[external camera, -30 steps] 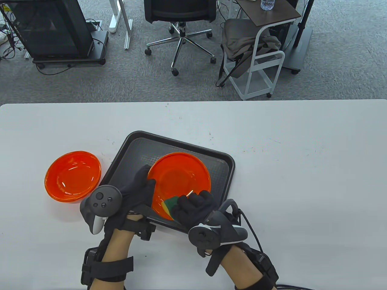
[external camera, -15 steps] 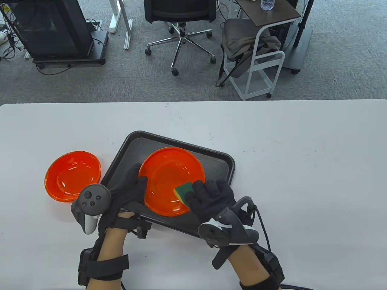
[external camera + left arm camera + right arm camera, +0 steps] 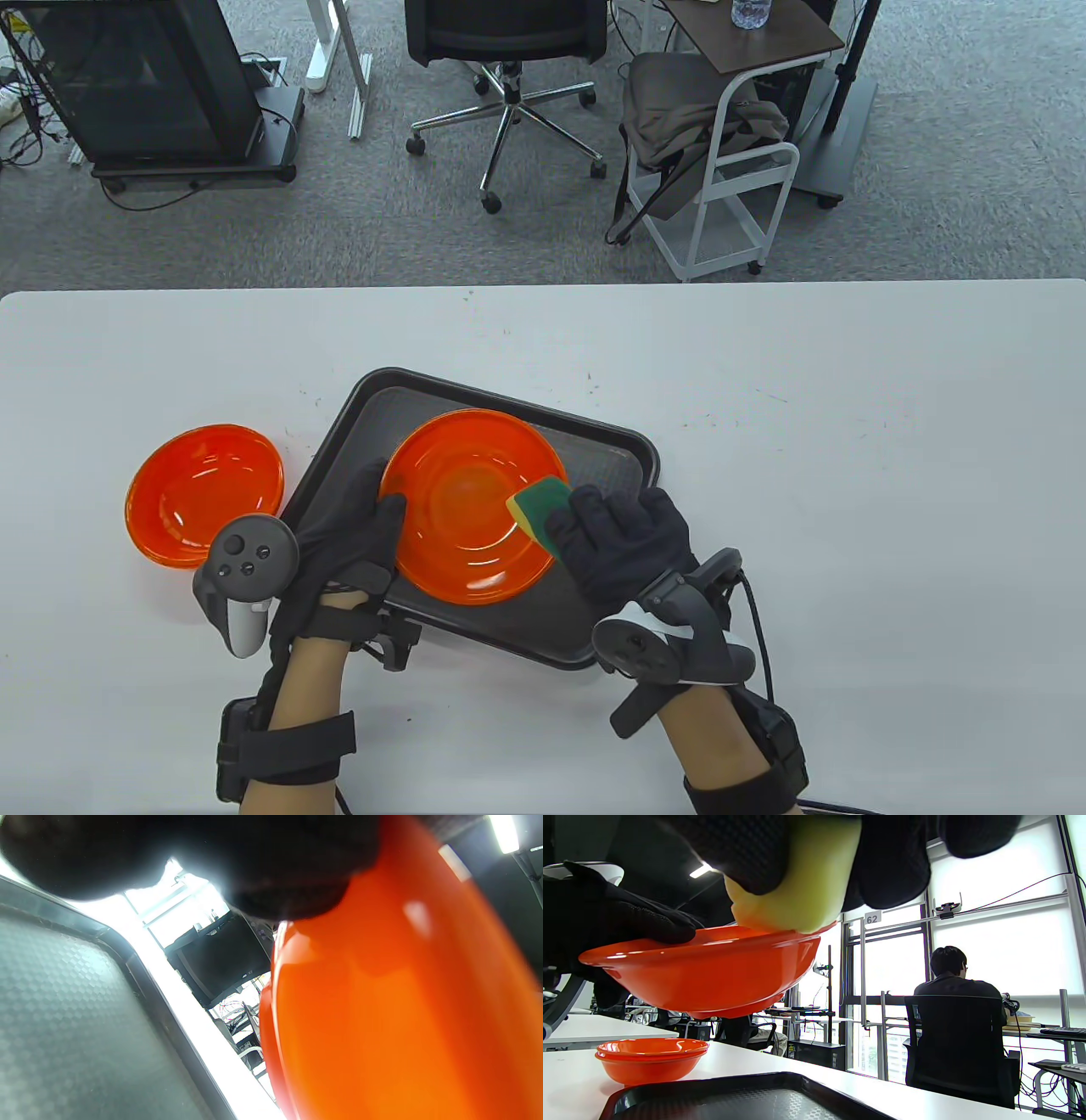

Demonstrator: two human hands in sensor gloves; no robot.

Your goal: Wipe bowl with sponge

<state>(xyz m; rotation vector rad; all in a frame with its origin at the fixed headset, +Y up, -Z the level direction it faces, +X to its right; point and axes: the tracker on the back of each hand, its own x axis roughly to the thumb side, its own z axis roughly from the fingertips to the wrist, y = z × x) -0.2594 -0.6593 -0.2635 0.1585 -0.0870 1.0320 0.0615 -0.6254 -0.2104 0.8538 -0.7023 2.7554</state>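
Orange bowl is up off the tray now, and the right wrist view proves it: clear air shows between the bowl's base and the black tray below. Compared with a second ago, the bowl has drifted toward the tray's far-left corner and tipped its opening more toward the overhead camera. Left hand grips the rim on the bowl's left side, thumb hooked over the edge, fingers hidden underneath. Right hand pinches the sponge, green face up, yellow foam showing below between the gloved fingers. And the sponge is travelling: a second ago it sat at the bowl's near edge, half a second ago part-way up the right side, and now it presses on the right rim, further from the person. That reads as a sweep round the inside wall, near edge to right rim, so my call is the wipe is well under way and not finished, since the bowl's far and left walls look untouched by this stroke. A second orange bowl sits on the worktop left of the tray, nobody near it. Likely next: carry the sponge on round the far wall while the left hand steadies or turns the bowl.
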